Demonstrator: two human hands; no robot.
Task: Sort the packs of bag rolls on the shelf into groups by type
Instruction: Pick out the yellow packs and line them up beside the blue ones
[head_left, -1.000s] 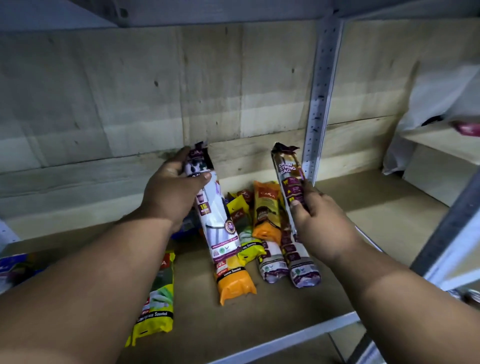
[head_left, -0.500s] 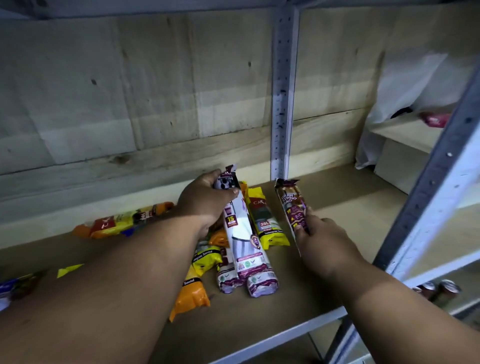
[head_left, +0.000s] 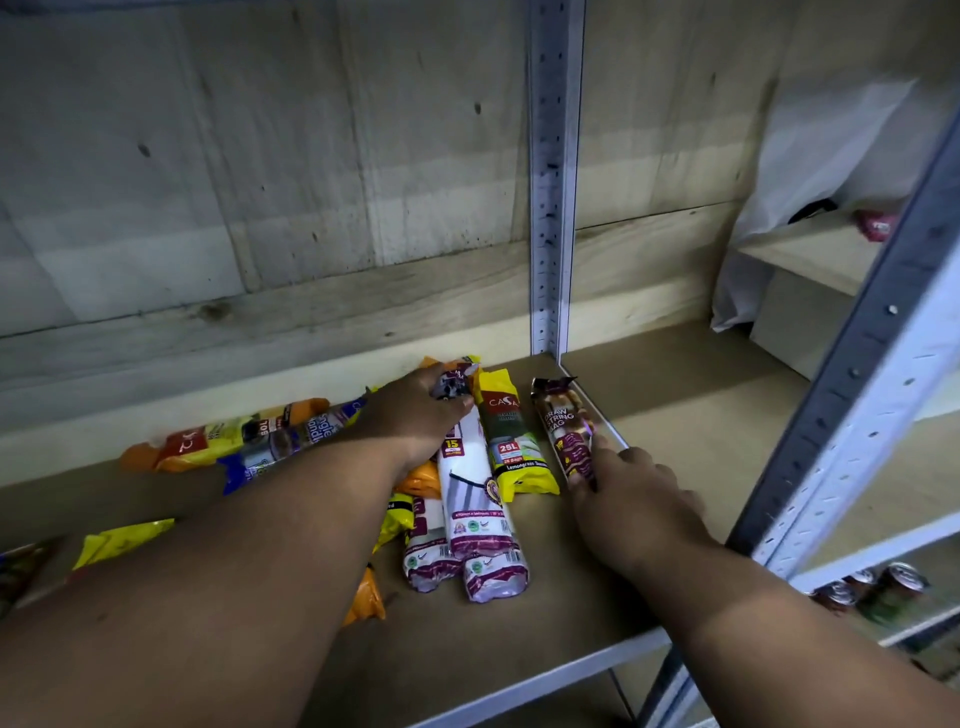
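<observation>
Nearest the shelf edge (head_left: 545, 670), two white-and-maroon packs (head_left: 467, 561) lie side by side with a third riding on top, so that group is forming. The left hand (head_left: 415, 421) grips the top of that upper white pack (head_left: 465, 467), fingers curled round its crimped end. The right hand (head_left: 631, 499) pinches the brown drawstring pack (head_left: 563, 431) at its lower end, resting on the board. Best bet, I'd say: lay it parallel, clear of the yellow 25L pack (head_left: 511, 441) between the hands. Farther left, orange and blue packs (head_left: 244, 441) wait along the back wall
</observation>
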